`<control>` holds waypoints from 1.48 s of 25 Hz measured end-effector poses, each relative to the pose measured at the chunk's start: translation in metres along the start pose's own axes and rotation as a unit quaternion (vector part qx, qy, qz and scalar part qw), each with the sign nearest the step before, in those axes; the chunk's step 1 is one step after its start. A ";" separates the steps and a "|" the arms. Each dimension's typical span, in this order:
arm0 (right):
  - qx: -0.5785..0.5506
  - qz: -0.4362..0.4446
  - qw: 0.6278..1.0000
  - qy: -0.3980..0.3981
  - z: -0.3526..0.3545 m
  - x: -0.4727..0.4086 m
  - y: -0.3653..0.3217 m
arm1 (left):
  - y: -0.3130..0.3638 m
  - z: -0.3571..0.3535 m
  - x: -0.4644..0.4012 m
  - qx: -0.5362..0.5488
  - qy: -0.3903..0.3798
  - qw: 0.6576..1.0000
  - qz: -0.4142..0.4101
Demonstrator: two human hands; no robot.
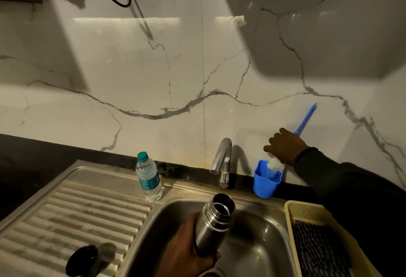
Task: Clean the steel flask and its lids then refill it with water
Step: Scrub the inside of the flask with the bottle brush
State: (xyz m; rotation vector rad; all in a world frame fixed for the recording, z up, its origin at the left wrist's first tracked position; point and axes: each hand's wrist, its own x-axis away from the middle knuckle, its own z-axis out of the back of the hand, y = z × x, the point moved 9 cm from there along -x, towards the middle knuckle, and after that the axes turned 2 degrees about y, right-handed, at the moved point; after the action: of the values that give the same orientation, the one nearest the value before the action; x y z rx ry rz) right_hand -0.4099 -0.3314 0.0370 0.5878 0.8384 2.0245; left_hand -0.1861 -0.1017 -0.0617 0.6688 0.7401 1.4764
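Over the sink (259,252), left hand (186,252) grips the open flask (214,224), mouth tilted up for scrubbing; right hand (285,148) holds the brush (304,120) in the cup (264,181) behind; lid (82,261) left of sink.

Left hand (186,248) gripping open steel flask (214,224) over sink (259,252), right hand (284,147) grasping blue brush (304,120) right of tap (222,162)

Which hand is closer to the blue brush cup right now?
Right. The right hand is just above the blue cup, on the bottle brush that stands in it. The left hand is lower, over the sink, holding the open steel flask.
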 end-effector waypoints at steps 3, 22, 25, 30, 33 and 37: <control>0.003 0.007 1.000 -0.001 -0.005 -0.004 -0.004 | 0.000 0.004 -0.002 0.002 0.008 1.000 0.003; -0.511 -0.275 0.801 0.147 0.078 0.161 0.102 | 0.022 0.027 0.014 0.021 0.020 0.998 -0.049; -0.554 -0.299 0.759 0.167 0.082 0.183 0.062 | 0.023 0.037 0.019 0.060 0.045 0.996 -0.057; -0.661 -0.261 0.663 0.237 0.130 0.203 0.034 | 0.015 0.057 0.025 0.082 0.095 0.991 -0.053; -0.706 -0.210 0.621 0.268 0.157 0.213 0.011 | 0.014 0.069 0.027 0.108 0.123 0.985 -0.045; -0.710 -0.192 0.613 0.289 0.173 0.221 -0.016 | 0.015 0.082 0.029 0.125 0.142 0.981 -0.047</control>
State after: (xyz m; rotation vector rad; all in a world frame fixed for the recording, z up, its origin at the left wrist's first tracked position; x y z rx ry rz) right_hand -0.4046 -0.0797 0.1614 -1.1067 -0.4914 1.7529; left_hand -0.1328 -0.0683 0.0004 0.6069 1.1777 1.4190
